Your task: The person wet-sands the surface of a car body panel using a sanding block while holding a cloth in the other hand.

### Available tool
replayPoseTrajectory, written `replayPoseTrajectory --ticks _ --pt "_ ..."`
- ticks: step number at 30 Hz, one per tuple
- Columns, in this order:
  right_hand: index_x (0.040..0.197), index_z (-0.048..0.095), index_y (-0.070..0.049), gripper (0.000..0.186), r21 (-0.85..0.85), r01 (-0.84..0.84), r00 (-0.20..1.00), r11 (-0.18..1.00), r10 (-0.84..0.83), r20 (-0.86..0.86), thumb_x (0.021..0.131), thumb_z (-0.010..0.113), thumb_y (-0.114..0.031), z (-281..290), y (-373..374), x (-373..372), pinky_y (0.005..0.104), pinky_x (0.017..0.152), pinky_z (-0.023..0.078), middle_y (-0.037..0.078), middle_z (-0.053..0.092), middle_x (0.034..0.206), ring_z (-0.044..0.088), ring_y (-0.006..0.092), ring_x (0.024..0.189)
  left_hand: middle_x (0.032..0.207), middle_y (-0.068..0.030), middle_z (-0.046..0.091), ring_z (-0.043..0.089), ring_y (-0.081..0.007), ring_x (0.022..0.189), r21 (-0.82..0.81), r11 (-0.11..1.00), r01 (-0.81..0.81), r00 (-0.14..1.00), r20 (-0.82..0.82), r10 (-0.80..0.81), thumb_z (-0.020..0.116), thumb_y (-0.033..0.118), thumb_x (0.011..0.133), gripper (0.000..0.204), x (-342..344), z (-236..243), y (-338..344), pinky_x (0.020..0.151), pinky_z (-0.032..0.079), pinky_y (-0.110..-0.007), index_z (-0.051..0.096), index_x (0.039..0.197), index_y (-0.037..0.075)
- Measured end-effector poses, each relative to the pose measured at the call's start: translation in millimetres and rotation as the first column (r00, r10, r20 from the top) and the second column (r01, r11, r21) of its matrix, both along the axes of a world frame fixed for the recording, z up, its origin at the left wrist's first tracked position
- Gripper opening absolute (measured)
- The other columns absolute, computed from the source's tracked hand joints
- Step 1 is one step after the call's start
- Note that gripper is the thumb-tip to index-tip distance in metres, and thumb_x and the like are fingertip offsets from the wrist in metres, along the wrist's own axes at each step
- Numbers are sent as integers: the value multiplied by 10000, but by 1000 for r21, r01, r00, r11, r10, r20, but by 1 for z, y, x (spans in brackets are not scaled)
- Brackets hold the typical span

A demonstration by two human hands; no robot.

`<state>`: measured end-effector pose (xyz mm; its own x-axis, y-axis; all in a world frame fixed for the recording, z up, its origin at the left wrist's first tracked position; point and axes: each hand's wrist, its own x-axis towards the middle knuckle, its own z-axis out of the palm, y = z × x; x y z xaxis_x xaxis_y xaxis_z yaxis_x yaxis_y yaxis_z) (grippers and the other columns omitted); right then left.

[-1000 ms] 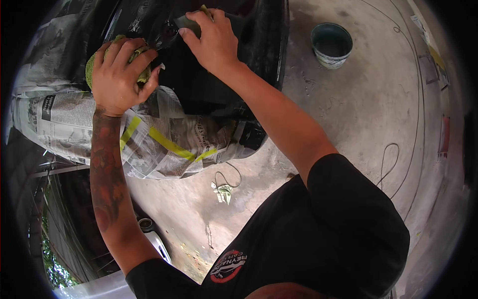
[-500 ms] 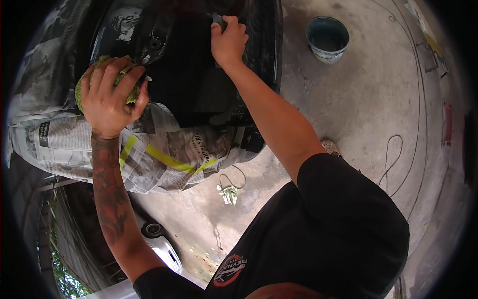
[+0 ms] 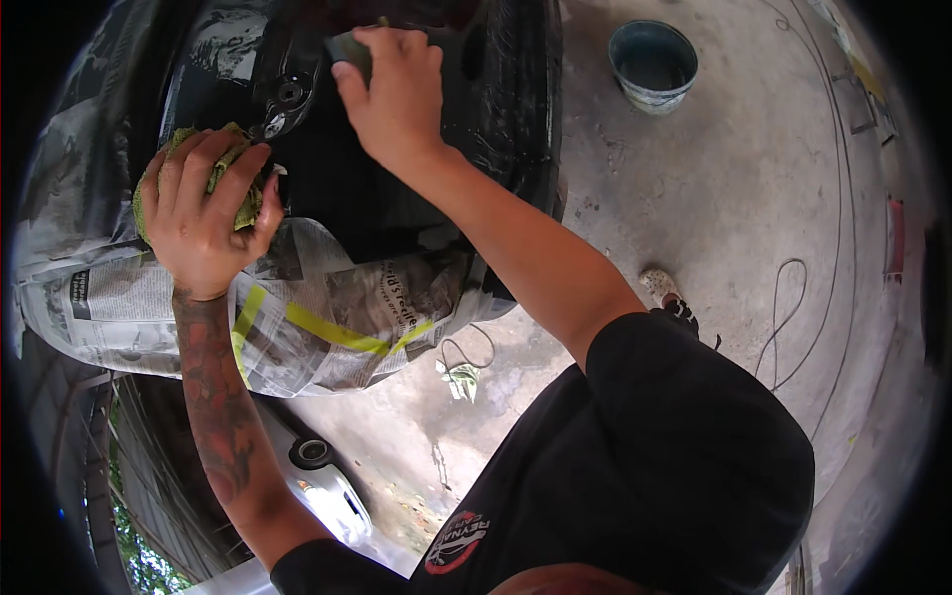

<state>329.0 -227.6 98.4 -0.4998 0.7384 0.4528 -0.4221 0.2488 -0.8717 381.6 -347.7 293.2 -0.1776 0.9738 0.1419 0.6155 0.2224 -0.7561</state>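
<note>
My left hand [image 3: 203,223] is closed around a crumpled yellow-green cloth [image 3: 250,205], which rests on the car body beside the edge of the newspaper covering. A bit of something pale shows by the thumb. In my right hand [image 3: 399,94] is a flat grey-green pad [image 3: 344,52], pinched between thumb and fingers and pressed to the black car panel [image 3: 337,178]. The panel looks glossy and wet, with a round fitting [image 3: 290,94] between my two hands. My palm side and the pad's underside are hidden.
Newspaper [image 3: 337,283] held with yellow tape [image 3: 342,331] covers the car's near part. A bucket [image 3: 653,64] stands on the concrete floor to the right, where a cable [image 3: 788,297] lies looped. Lower left is a white car [image 3: 332,496]; my shoe [image 3: 656,285] shows at centre right.
My right hand has slid left across the black panel with the pad, ending nearer the round fitting. My left hand still grips the cloth, slightly lower left in view; the whole view has shifted a little.
</note>
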Motion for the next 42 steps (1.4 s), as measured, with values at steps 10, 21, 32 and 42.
replayPoseTrajectory --ticks 10,21,32,42 --pt "1313 569 -80 422 -243 2 926 970 90 366 960 672 -285 -90 45 -32 514 930 502 202 574 1235 543 428 1102 1137 -19 670 657 -257 1101 -13 1000 24 1000 19 -24 758 211 792 264 -3 -1 9 962 489 -447 745 1052 164" --pt "1282 583 -76 380 -295 49 924 954 69 377 976 650 -291 -131 77 -77 513 927 489 228 580 1246 537 436 1112 1110 7 673 656 -243 1084 -18 999 30 1000 -2 -30 765 231 812 243 -4 -3 16 973 485 -454 736 1051 195" --pt "1280 547 -36 399 -49 4 998 999 -1 61 929 696 -155 -136 11 -7 494 965 419 222 517 1280 498 416 1104 1119 -4 670 659 -263 1084 -54 999 -4 1000 4 4 753 242 836 257 -2 -1 6 964 501 -461 727 1088 204" --pt "1290 507 11 405 -38 -75 991 996 78 108 958 665 -159 -163 -15 31 511 1001 390 242 536 1294 502 431 1153 1122 -26 682 672 -290 1066 -57 998 -4 1000 18 5 758 189 835 242 -3 0 -2 927 514 -444 747 1076 172"
